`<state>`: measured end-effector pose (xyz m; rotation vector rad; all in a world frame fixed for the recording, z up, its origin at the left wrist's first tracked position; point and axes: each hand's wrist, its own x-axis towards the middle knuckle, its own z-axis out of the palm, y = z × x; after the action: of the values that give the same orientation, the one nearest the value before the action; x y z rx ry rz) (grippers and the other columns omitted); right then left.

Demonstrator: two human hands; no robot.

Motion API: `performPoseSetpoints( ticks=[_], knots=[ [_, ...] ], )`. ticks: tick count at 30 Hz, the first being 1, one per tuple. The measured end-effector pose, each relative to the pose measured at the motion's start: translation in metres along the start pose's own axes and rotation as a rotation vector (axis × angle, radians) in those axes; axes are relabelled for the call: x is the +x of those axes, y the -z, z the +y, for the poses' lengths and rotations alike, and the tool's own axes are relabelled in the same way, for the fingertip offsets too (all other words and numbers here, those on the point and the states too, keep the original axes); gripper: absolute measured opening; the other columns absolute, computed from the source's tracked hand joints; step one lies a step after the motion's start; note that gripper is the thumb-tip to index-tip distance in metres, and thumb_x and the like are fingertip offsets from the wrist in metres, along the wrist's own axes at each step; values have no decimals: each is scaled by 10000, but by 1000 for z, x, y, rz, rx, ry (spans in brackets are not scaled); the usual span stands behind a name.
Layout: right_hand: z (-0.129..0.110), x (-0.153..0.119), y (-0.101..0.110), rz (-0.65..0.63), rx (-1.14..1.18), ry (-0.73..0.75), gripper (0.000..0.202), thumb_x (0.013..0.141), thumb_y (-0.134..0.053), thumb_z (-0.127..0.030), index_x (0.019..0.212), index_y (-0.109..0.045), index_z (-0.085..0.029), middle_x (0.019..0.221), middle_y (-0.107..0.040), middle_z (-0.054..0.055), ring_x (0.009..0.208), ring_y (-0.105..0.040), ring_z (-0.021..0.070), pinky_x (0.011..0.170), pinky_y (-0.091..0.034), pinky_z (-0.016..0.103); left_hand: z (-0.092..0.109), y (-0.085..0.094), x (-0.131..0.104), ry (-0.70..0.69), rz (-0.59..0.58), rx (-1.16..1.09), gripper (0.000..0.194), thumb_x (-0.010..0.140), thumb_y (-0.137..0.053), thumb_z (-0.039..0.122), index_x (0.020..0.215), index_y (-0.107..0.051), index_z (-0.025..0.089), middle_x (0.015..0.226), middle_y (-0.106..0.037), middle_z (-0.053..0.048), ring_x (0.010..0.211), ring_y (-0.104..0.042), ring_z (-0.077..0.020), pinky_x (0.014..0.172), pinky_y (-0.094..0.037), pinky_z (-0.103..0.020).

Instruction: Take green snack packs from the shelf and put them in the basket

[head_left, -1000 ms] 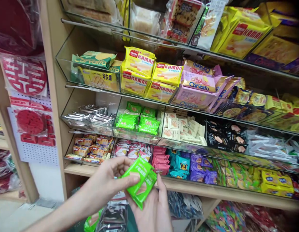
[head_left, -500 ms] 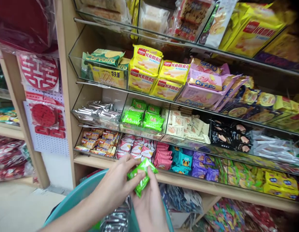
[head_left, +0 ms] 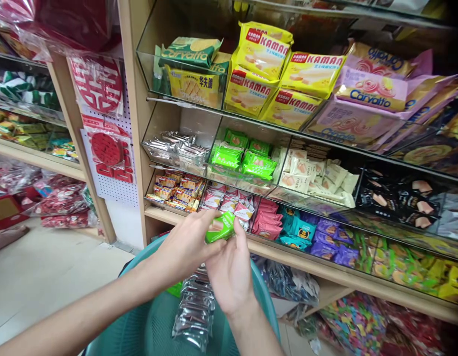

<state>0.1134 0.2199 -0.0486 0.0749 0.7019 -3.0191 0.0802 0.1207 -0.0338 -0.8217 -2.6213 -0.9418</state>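
Both hands are up in front of the snack shelves, meeting over one small bright green plastic snack packet (head_left: 220, 227). The left hand (head_left: 184, 247) comes in from the lower left on a long bare forearm, fingers curled, thumb and fingertips pinching the packet's left end. The right hand (head_left: 230, 272) rises from the bottom edge with its back to the camera, fingers pointing up, and its fingertips are pressed to the packet's right side and underside (how much of the palm touches it, can't tell). So the packet sits pinched between the two hands, roughly level, just in front of the lowest wooden shelf edge (head_left: 325, 269). Right below the hands is a round teal plastic basket (head_left: 140, 329) with a stack of shiny silver foil packets (head_left: 193, 309) lying in it. Up behind, a clear acrylic bin holds a pile of matching green packets (head_left: 243, 160), with more silver foil packs (head_left: 175, 148) in the bin to its left and cream wafer packets (head_left: 317, 175) to its right. Yellow Kaman biscuit bags (head_left: 273, 74) fill the shelf above.
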Motion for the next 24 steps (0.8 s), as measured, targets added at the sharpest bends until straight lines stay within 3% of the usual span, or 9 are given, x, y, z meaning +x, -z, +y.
performPoseSetpoints(
  ticks=[7, 11, 14, 17, 20, 24],
  knots=[
    [13, 2, -3, -42, -48, -20, 205, 849, -549, -392, 829, -634, -206, 810, -662, -20, 775, -599, 102, 829, -481, 247, -8, 4, -9, 42, 51, -82, 448, 765, -622, 261, 1194, -506, 209, 1131, -628, -80, 1048, -574, -261, 863, -451, -384],
    [15, -1, 3, -27, -132, -25, 238, 853, -536, -393, 1008, -612, -230, 999, -670, -7, 943, -596, 113, 928, -445, 281, -25, 13, -17, 100, 54, -189, 422, 780, -604, 310, 1176, -504, 205, 997, -657, -45, 934, -602, -228, 794, -464, -339],
    [6, -8, 20, 96, -148, 13, 362, 844, -546, -406, 1180, -503, -279, 1199, -603, 2, 1171, -512, 141, 1035, -378, 371, -50, 14, -27, 187, 59, -221, 424, 789, -578, 346, 1173, -487, 192, 992, -661, -48, 933, -601, -222, 799, -463, -330],
    [-12, -19, 41, 179, -156, 74, 462, 841, -548, -380, 1274, -420, -277, 1323, -529, 37, 1264, -448, 170, 1085, -326, 433, -80, 0, -39, 287, 23, -224, 389, 767, -574, 366, 1106, -499, 191, 979, -673, -46, 901, -612, -224, 790, -470, -332],
    [-33, -31, 63, 253, -146, 134, 506, 821, -550, -347, 1298, -415, -246, 1338, -530, 76, 1260, -460, 191, 1098, -312, 458, -106, -26, -49, 359, -74, -290, 386, 746, -568, 394, 1056, -495, 176, 943, -681, -53, 873, -631, -225, 739, -490, -312],
    [-53, -49, 92, 388, -124, 223, 493, 790, -534, -367, 1256, -479, -216, 1323, -549, 103, 1241, -484, 224, 1107, -286, 503, -126, -54, -52, 413, -123, -154, 398, 727, -560, 357, 1069, -469, 175, 973, -680, -77, 910, -647, -235, 766, -488, -317]
  ],
)
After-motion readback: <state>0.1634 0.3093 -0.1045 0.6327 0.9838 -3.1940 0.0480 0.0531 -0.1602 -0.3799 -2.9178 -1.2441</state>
